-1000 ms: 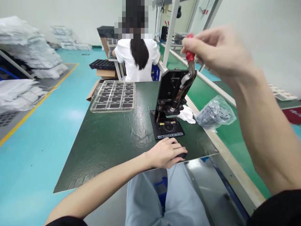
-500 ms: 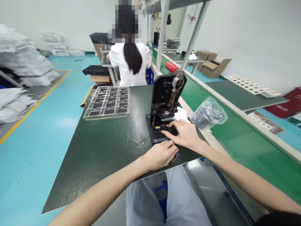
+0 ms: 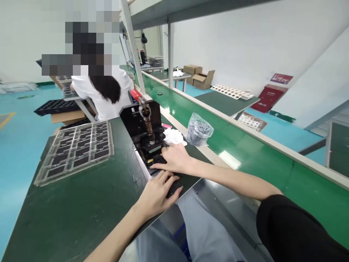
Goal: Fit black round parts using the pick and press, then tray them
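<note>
A black toggle press (image 3: 148, 127) with a red handle stands on the dark green table (image 3: 109, 196). My right hand (image 3: 176, 158) reaches into its base, thumb and fingers apart at a round black part (image 3: 159, 159) seated there. In front of the press, my left hand (image 3: 159, 191) is curled over a dark disc (image 3: 173, 189) at the table's front edge, with its thumb and fingers around it. A white crumpled cloth (image 3: 174, 136) lies behind my right hand.
A clear compartment tray (image 3: 79, 149) lies on the table at the left. A plastic bag of black parts (image 3: 199, 130) sits beside the green conveyor (image 3: 240, 145) at the right. Ahead, a person in a white shirt (image 3: 103, 96) sits with their back to me.
The view has turned to the right, so the press and tray appear farther left. My left hand has spread over the dark disc; my right hand stays at the press base.
</note>
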Motion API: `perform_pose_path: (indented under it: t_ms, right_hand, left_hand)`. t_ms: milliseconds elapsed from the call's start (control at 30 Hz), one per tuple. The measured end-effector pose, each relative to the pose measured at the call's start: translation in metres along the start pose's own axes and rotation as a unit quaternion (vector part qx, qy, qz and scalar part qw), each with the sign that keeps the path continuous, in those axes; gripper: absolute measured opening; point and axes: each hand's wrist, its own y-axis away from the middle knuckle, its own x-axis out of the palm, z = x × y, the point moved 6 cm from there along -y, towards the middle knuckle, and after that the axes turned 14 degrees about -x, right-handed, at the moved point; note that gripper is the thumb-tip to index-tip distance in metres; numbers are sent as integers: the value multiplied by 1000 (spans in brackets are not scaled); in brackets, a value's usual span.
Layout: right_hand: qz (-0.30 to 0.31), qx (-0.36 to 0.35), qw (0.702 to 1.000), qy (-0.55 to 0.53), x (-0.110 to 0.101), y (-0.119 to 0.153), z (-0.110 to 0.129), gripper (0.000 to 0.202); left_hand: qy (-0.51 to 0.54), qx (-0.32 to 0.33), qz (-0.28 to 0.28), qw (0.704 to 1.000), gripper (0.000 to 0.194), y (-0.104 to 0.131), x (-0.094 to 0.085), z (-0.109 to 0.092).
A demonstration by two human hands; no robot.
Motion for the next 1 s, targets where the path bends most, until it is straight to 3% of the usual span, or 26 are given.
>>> perform_pose_path:
  t_ms: [267, 367, 433, 533, 633, 700, 767, 867, 1000]
  right_hand:
    - [12, 3, 1000, -10, -12, -9, 8, 50]
    - [-13, 12, 1000, 10, -26, 12, 5, 47]
    - [-41, 25, 999, 9, -37, 42, -8, 50]
    - [-97, 104, 989, -41, -51, 105, -62, 48]
    - [-162, 337, 927, 6, -64, 181, -159, 50]
    - [-138, 459, 873, 92, -67, 223, -217, 44]
    - [-96, 512, 850, 78, -58, 248, -261, 37]
    - [-89, 538, 837, 48, -47, 266, -297, 39]
    - [-108, 539, 835, 28, -38, 271, -310, 37]
  left_hand:
    - [33, -9, 8, 999, 23, 0, 1, 8]
    - [37, -1, 4, 999, 24, -1, 0, 9]
    - [43, 3, 7, 999, 23, -3, -1, 9]
    - [58, 3, 12, 998, 22, -5, -1, 9]
    - [62, -3, 14, 998, 22, -5, 1, 9]
    - [58, -5, 17, 998, 22, -5, 3, 9]
    - [54, -4, 16, 998, 22, -5, 4, 7]
    - [46, 1, 11, 999, 23, -4, 2, 5]
    - [37, 2, 17, 999, 28, -4, 2, 4]
